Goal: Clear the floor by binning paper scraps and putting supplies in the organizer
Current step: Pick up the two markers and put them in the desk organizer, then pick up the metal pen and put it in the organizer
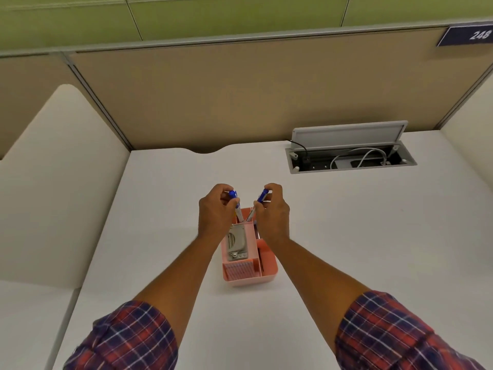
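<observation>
Two hands each pinch a blue pen: left hand (217, 209) grip on one blue pen (236, 202), right hand (272, 212) on another pen (260, 198), tips inside the pink organizer (268, 268) on the white surface (346, 236).

Organizer (249, 273) on desk (346, 236); stapler (236, 243) in its left compartment; cable tray (349, 158) behind, to the right.
</observation>
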`<state>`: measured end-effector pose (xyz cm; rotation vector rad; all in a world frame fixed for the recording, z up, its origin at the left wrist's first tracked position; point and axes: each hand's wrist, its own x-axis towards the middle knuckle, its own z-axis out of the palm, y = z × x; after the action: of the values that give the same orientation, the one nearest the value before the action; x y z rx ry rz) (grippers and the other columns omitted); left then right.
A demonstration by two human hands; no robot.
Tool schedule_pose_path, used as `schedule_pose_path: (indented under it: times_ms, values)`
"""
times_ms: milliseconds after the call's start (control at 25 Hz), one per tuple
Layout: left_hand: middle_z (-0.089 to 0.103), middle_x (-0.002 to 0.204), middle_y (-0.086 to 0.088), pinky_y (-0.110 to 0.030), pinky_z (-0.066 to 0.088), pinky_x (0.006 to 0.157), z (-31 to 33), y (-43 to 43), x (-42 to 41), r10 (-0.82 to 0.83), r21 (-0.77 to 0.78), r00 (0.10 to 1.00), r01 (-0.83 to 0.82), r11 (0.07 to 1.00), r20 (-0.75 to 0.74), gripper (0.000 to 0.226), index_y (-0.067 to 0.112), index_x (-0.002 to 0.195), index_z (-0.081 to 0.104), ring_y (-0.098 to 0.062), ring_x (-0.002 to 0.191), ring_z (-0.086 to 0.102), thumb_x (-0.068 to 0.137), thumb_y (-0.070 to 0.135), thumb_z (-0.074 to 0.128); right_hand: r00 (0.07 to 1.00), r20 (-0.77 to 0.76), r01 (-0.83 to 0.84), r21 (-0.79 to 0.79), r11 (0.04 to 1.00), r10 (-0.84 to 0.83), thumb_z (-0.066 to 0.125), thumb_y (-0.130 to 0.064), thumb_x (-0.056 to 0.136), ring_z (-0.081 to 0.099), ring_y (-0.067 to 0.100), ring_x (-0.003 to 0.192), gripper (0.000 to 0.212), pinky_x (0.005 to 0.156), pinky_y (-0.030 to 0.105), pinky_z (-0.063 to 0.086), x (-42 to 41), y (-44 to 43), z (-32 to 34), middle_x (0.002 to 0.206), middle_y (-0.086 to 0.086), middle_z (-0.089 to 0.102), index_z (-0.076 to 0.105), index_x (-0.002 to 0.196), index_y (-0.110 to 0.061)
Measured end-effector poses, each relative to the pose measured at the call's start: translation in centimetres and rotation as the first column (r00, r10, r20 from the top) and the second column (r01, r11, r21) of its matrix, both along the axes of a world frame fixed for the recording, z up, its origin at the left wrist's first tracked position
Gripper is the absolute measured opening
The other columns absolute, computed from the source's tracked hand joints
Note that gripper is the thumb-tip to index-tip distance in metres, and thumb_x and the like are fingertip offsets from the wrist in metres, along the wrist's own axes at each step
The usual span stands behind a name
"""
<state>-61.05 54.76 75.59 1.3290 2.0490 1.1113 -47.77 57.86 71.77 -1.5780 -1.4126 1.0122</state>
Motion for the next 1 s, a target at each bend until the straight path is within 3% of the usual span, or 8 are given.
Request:
schedule_pose_path:
  times_ms: [240, 400, 560, 720, 800, 880, 1000]
  values:
    - [0.076, 0.110, -0.005, -0.032, 0.059, 0.092, -1.7, -0.3, 0.4, -0.070, -0.082, 0.996, 0.066, 0.995, -0.057, 0.020, 0.013, 0.113, 0.072, -0.019, 0.101, 0.070, 0.093, 0.015, 0.075, 0.983, 0.123, -0.130, -0.036, 0.991, 0.133, 0.061, -0.025, 0.100, 0.071, 0.015, 0.082, 0.027, 0.073, 0.028, 0.063, 0.5, 0.0, -1.3, 0.103, 0.000, 0.070, 0.049, 0.124, -0.030]
    - [0.077, 0.117, -0.010, -0.039, 0.058, 0.102, -2.0, 0.3, 0.4, -0.088, -0.113, 0.988, 0.073, 0.991, -0.125, 0.027, 0.008, 0.121, 0.075, -0.024, 0.105, 0.071, 0.094, 0.013, 0.074, 0.954, 0.195, -0.217, -0.071, 0.974, 0.227, 0.057, -0.026, 0.102, 0.070, 0.019, 0.085, 0.023, 0.072, 0.026, 0.058, 0.4, -0.3, -1.5, 0.104, 0.002, 0.071, 0.054, 0.124, -0.023]
    - [0.072, 0.122, -0.011, -0.033, 0.055, 0.102, -2.3, 0.3, 0.8, -0.145, -0.170, 0.970, 0.112, 0.979, -0.198, 0.030, 0.008, 0.125, 0.074, -0.026, 0.109, 0.070, 0.097, 0.017, 0.071, 0.953, 0.188, -0.222, -0.106, 0.969, 0.239, 0.052, -0.017, 0.103, 0.069, 0.023, 0.102, 0.031, 0.090, 0.039, 0.061, 0.5, -0.4, -0.9, 0.121, 0.008, 0.069, 0.055, 0.134, -0.018]
    - [0.069, 0.129, -0.012, -0.029, 0.052, 0.101, -1.9, 0.2, 1.1, -0.129, -0.205, 0.971, 0.087, 0.975, -0.204, 0.034, 0.008, 0.131, 0.070, -0.027, 0.114, 0.069, 0.099, 0.020, 0.068, 0.955, 0.168, -0.228, -0.118, 0.967, 0.246, 0.058, -0.021, 0.101, 0.067, 0.023, 0.111, 0.037, 0.091, 0.036, 0.060, 2.5, -1.0, -0.6, 0.127, 0.005, 0.065, 0.052, 0.137, -0.019]
    - [0.070, 0.124, -0.010, -0.018, 0.051, 0.092, -1.6, -0.1, 1.5, -0.123, -0.208, 0.968, 0.077, 0.975, -0.220, 0.030, 0.009, 0.126, 0.071, -0.027, 0.111, 0.069, 0.099, 0.021, 0.067, 0.951, 0.198, -0.217, -0.114, 0.969, 0.237, 0.061, -0.024, 0.099, 0.063, 0.023, 0.117, 0.040, 0.098, 0.037, 0.056, 4.5, -1.7, -0.9, 0.133, 0.004, 0.063, 0.052, 0.138, -0.020]
    - [0.069, 0.115, -0.008, -0.012, 0.044, 0.081, -1.4, -0.9, 2.3, -0.145, -0.196, 0.955, 0.096, 0.976, -0.257, 0.024, 0.010, 0.119, 0.072, -0.025, 0.106, 0.068, 0.100, 0.023, 0.066, 0.922, 0.299, -0.228, -0.094, 0.969, 0.246, 0.058, -0.027, 0.100, 0.059, 0.022, 0.127, 0.043, 0.106, 0.035, 0.049, 6.7, -2.9, -1.4, 0.141, 0.001, 0.059, 0.050, 0.142, -0.022]
    - [0.072, 0.114, -0.010, -0.030, 0.051, 0.091, -0.8, -2.8, 5.0, -0.206, -0.183, 0.900, 0.145, 0.972, -0.384, 0.029, 0.008, 0.121, 0.071, -0.028, 0.109, 0.065, 0.101, 0.026, 0.063, 0.804, 0.528, -0.311, -0.019, 0.950, 0.274, 0.050, -0.034, 0.103, 0.053, 0.025, 0.138, 0.050, 0.112, 0.039, 0.043, 10.3, -4.7, -1.5, 0.151, 0.004, 0.053, 0.044, 0.150, -0.019]
